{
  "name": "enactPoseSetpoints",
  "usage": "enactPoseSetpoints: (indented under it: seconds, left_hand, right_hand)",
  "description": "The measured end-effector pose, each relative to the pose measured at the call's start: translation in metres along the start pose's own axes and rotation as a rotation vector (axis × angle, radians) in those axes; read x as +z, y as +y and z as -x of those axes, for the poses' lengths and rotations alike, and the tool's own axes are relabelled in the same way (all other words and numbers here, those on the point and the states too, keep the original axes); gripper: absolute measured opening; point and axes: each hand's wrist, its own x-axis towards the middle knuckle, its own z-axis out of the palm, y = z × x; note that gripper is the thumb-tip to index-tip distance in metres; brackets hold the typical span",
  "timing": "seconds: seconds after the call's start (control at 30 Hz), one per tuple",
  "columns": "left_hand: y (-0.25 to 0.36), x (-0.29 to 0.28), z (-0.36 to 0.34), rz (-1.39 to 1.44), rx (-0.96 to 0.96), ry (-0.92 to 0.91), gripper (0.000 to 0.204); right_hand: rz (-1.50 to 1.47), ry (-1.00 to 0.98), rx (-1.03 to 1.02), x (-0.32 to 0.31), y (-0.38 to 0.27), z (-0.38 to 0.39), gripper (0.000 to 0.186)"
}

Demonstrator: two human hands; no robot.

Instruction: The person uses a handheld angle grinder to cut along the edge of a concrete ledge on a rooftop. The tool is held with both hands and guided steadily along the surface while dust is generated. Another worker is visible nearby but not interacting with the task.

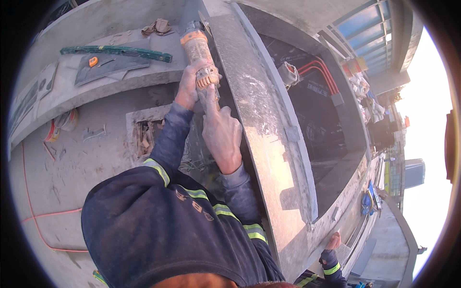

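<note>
Grey concrete makes up nearly everything seen from above: a dusty floor (72,187) on the left, a raised ledge (110,81) beyond it, and a long parapet wall (259,120) running from the upper middle down toward the lower right, with city buildings and bright sky shown far past it. An angle grinder (197,48) with an orange and grey body is held against the near side of the parapet wall, its disc at the upper end and partly hidden by the wall's edge. The left hand (189,86) is wrapped around the grinder's body, its fingers clenched on it just above an orange ribbed collar. The right hand (222,132) is placed lower down, dust-covered, with its fingers closed around the grinder's rear handle and the forefinger stretched along it. Both forearms are covered by dark blue sleeves with yellow-green reflective bands. On the ledge a long green spirit level (115,52) is laid flat, and just beside it a grey tile piece with an orange-handled tool (93,61) resting on it; a crumpled rag (156,27) is seen near the ledge's far end. A square recess (144,134) full of rubble is cut into the floor below the left arm, and a thin orange cable (33,211) is trailed across the floor. Red pipes (319,69) are bent along the dark pit on the far side of the wall.
</note>
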Motion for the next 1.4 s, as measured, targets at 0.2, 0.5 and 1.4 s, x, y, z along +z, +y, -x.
enactPoseSetpoints:
  seconds: [0.2,0.5,1.4]
  left_hand:
    - [-0.002,-0.001,0.009,-0.029,0.013,-0.046,0.041]
    - [-0.008,0.0,0.023,0.023,-0.005,-0.054,0.041]
    - [-0.01,0.006,0.033,-0.007,0.014,-0.028,0.043]
  right_hand:
    - [0.055,-0.012,0.01,-0.003,-0.002,0.008,0.088]
    - [0.062,-0.038,0.003,-0.013,-0.001,0.025,0.09]
    - [0.046,-0.054,0.018,-0.017,0.0,0.035,0.093]
